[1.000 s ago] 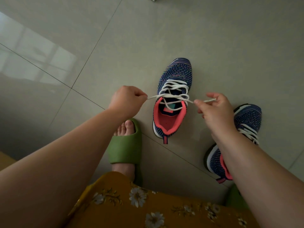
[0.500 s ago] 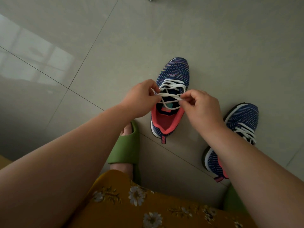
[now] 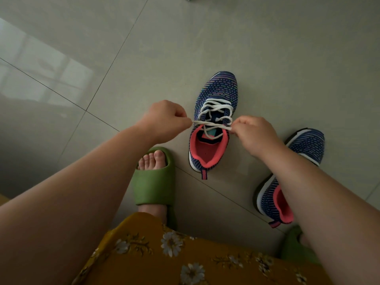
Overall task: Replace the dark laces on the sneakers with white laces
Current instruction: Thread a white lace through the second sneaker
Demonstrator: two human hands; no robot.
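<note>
A blue knit sneaker (image 3: 218,87) with a coral lining stands on the floor, toe pointing away from me. A white lace (image 3: 213,109) runs through its eyelets. My left hand (image 3: 164,120) pinches one lace end at the shoe's left side. My right hand (image 3: 255,134) pinches the other end at the right side. The lace crosses taut over the tongue between them. The second sneaker (image 3: 306,145) lies to the right, partly hidden behind my right forearm, with white lacing showing.
The grey tiled floor (image 3: 185,38) stretches all around the shoes. My foot in a green slide sandal (image 3: 154,182) rests just left of the near sneaker. Another green sandal (image 3: 294,245) shows at lower right. My yellow floral dress (image 3: 164,260) fills the bottom.
A second ago my hands held the lace ends wide apart. They met over the tongue, and now have drawn apart again to the shoe's two sides, pulling the lace tight.
</note>
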